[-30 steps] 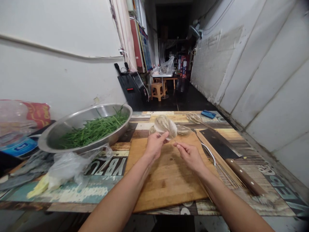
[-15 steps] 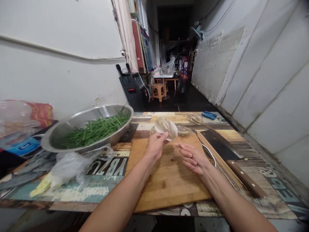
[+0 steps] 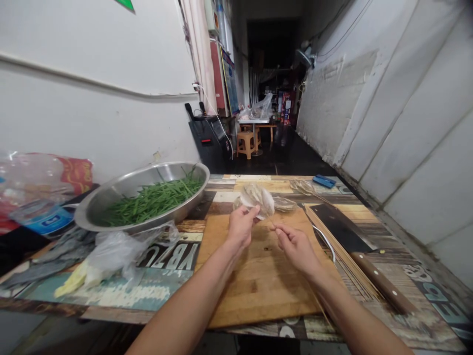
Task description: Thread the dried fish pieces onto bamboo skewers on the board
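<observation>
My left hand (image 3: 241,226) pinches a flat, pale beige piece of food (image 3: 260,198) with a whitish edge; its exact kind is unclear. Closed around a thin wooden skewer (image 3: 272,223), my right hand (image 3: 296,248) is just right of the left one. The skewer points toward the lower edge of the piece, and its rear end runs back beneath my right forearm. Both hands are above a wooden cutting board (image 3: 254,301). Behind the held piece lies a similar pale piece (image 3: 285,204). Farther right rests another one (image 3: 303,187) on a skewer.
A steel bowl (image 3: 82,217) of green chives (image 3: 155,197) stands left, with a plastic bag (image 3: 114,254) before it. Right of the board lie loose skewers (image 3: 345,256) and a cleaver (image 3: 342,229). A blue object (image 3: 324,181) sits at the table's far edge.
The right hand's fingers have curled in more tightly around the skewer. The left hand keeps its pinch on the pale piece. The whole view has shifted slightly.
</observation>
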A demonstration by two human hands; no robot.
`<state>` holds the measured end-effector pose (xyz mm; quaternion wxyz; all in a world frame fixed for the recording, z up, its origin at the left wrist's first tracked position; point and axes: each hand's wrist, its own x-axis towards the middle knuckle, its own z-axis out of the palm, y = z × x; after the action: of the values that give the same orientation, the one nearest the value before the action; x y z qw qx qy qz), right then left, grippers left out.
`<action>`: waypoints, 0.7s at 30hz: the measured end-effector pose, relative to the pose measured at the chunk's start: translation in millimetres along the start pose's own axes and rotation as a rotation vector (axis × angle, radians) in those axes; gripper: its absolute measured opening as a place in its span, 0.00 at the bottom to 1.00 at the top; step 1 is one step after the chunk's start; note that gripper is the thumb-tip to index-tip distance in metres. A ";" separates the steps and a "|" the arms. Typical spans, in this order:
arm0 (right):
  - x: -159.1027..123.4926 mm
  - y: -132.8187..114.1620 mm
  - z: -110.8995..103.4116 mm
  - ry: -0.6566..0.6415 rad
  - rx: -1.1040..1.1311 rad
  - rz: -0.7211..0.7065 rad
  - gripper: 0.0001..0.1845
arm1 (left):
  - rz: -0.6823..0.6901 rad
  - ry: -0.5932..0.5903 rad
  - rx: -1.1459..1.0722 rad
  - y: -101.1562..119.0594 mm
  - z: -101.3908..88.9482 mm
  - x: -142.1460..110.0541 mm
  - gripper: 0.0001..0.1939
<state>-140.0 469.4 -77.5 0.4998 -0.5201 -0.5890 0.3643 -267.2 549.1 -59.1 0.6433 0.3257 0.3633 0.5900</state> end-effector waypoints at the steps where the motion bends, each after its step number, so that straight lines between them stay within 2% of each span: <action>1: 1.4 -2.9 -1.4 -0.060 0.218 0.132 0.16 | -0.019 -0.014 -0.034 1.5 0.6 -0.3 0.18; 3: 3.9 -8.5 -5.4 -0.193 0.598 0.347 0.14 | -0.061 -0.041 -0.090 4.0 0.8 -0.4 0.18; 4: 5.0 -10.9 -7.6 -0.245 0.741 0.406 0.12 | -0.079 -0.050 -0.108 4.8 0.4 -0.1 0.17; 7: 6.4 -15.3 -11.8 -0.317 0.923 0.454 0.09 | -0.123 -0.078 -0.142 5.9 -1.4 1.5 0.14; 9: 5.8 -14.9 -11.4 -0.288 0.821 0.430 0.11 | -0.149 -0.086 -0.158 6.5 -2.2 2.7 0.12; 10: 5.2 -13.5 -10.5 -0.250 0.695 0.381 0.13 | -0.163 -0.083 -0.165 6.9 -2.4 3.2 0.11; 11: 4.5 -11.2 -9.4 -0.194 0.527 0.297 0.14 | -0.176 -0.072 -0.171 7.4 -2.4 3.5 0.10; 14: 2.3 -1.2 -7.0 0.008 -0.072 -0.073 0.14 | -0.215 -0.022 -0.181 9.0 -2.2 3.8 0.06; 16: 1.2 4.8 -6.5 0.085 -0.366 -0.242 0.14 | -0.251 0.004 -0.186 10.2 -2.3 3.5 0.05; 18: 0.7 7.0 -5.8 0.102 -0.462 -0.290 0.15 | -0.286 0.017 -0.207 12.1 -2.3 3.1 0.05; 19: 0.6 6.4 -5.2 0.109 -0.430 -0.289 0.15 | -0.304 0.020 -0.223 13.5 -2.0 2.8 0.05; 21: 0.8 2.2 -3.6 0.098 -0.227 -0.218 0.14 | -0.352 0.019 -0.254 17.2 -0.8 2.0 0.05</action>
<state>-136.0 470.3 -78.6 0.5025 -0.5235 -0.6543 0.2129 -276.8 552.7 -45.2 0.7689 0.1679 0.3432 0.5127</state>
